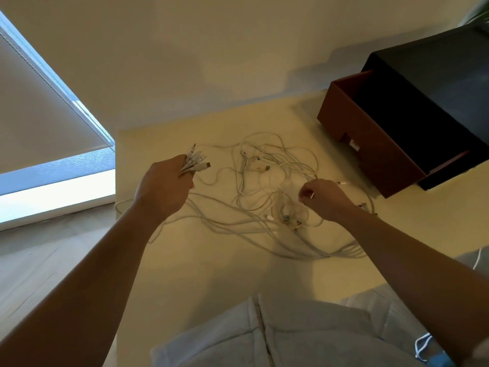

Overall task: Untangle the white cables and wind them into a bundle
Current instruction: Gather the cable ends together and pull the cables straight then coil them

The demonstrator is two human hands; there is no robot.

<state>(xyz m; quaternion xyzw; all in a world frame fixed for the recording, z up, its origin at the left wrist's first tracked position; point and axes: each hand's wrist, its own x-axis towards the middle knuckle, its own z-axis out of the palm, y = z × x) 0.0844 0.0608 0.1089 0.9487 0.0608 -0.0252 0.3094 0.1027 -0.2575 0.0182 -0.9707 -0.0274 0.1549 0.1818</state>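
A loose tangle of white cables (264,181) sprawls over the pale table (211,274) in the middle of the view. My left hand (164,186) is raised at the left of the tangle and grips several plug ends (195,161) that fan out from its fingers; their cords trail down to the right across the table. My right hand (325,198) hovers over the right side of the tangle and pinches a small white connector (311,195) between its fingertips. More connectors lie bunched just below that hand.
A brown open box (370,144) with a dark interior stands at the back right, beside a black block (436,75). The table's left edge runs near a window with a blind (39,115). A grey zip garment (264,332) fills the bottom.
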